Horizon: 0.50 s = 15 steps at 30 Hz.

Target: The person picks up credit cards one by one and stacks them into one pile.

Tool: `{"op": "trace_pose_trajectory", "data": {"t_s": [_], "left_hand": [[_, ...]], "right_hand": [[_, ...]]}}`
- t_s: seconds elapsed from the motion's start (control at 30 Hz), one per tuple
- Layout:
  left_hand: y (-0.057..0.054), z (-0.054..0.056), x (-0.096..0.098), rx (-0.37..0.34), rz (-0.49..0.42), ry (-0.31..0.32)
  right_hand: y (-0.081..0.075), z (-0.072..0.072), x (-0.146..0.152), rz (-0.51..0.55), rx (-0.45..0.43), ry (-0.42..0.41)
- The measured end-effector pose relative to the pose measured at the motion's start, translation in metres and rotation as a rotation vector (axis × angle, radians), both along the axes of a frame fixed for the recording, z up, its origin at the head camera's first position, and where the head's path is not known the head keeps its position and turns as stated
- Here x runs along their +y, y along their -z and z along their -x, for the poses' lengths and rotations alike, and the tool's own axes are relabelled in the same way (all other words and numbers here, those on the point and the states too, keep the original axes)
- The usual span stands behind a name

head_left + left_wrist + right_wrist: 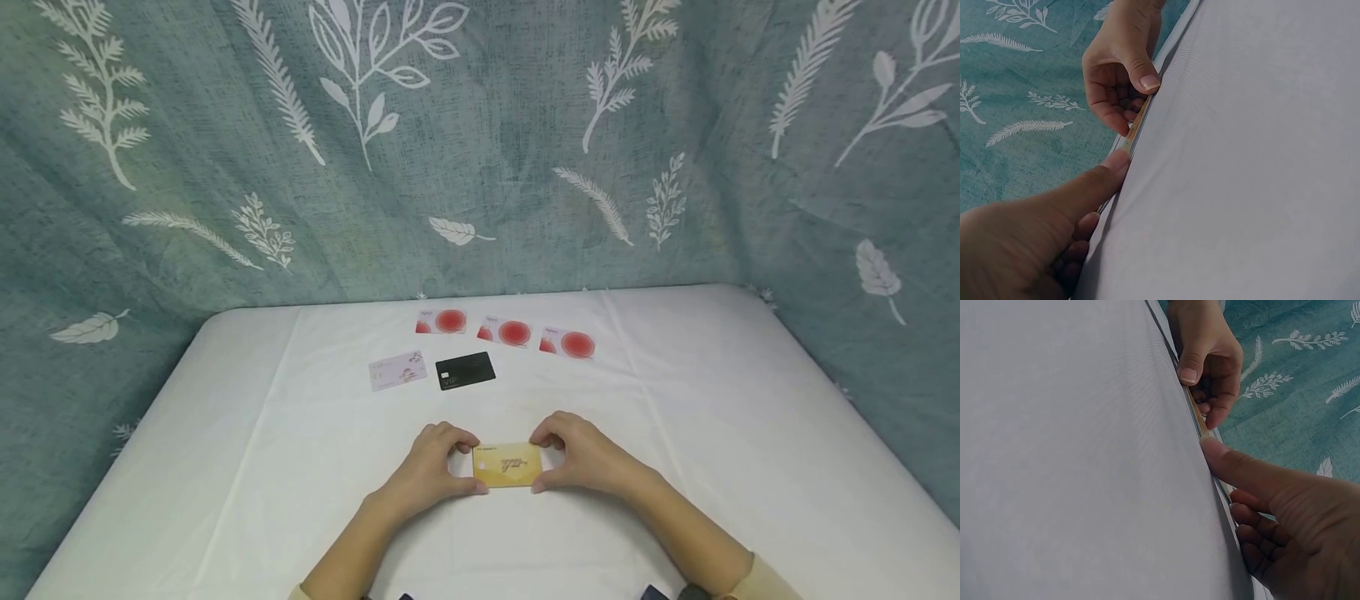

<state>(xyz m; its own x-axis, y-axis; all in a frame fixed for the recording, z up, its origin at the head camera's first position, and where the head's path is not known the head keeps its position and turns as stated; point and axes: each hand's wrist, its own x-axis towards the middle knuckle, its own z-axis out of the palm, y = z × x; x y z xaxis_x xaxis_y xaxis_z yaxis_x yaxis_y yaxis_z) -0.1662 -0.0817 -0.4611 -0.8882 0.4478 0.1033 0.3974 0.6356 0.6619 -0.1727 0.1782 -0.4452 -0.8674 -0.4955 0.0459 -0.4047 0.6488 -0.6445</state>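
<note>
A yellow card [507, 465] with brown lettering lies flat near the front of the white table, between the two hands. My left hand [433, 468] pinches its left end, thumb at the near corner and forefinger at the far one. The right hand [588, 454] grips the opposite end in the same way. Low in the left wrist view, the left thumb [1116, 161] presses against the near edge of the yellow card [1139, 120]. From the right wrist, that card [1199, 417] appears edge-on, with thin dark and light lines along it.
Beyond the hands lie a black VIP card [467, 372] and a pale pink card [397, 372]. Farther back, three white cards with red circles, the middle one [513, 332] among them, form a row. A green leaf-patterned cloth [510, 208] hangs behind the white table [300, 500].
</note>
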Motion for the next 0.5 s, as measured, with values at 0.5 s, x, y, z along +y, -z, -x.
{"op": "trace_pose_trajectory", "data": {"t_s": [0.5], "left_hand": [[-0.0031,0.0003,0.0000,0.005,0.034,0.004]], "right_hand": [[-0.0050,-0.0023,-0.0024,-0.025,-0.007,0.021]]}}
